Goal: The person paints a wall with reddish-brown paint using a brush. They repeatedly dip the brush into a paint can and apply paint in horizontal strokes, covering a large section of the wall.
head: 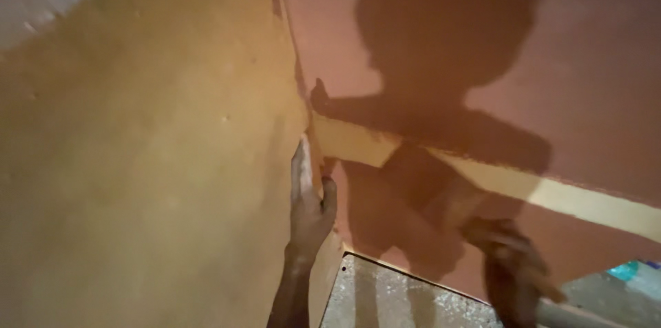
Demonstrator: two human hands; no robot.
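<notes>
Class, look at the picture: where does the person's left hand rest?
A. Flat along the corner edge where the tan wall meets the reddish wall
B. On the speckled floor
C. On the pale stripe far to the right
A: the left hand lies open against the corner edge between the tan wall and the reddish wall.

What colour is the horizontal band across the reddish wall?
Pale yellow band, crossing the reddish-brown wall; seen in the head view.

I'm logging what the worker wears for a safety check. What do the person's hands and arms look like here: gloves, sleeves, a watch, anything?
Both are bare. The left hand has no glove, ring or watch showing, and the forearm below it has no sleeve in view. The right hand is blurred and in shadow; no glove or sleeve can be made out, but finer details such as rings cannot be told.
</notes>
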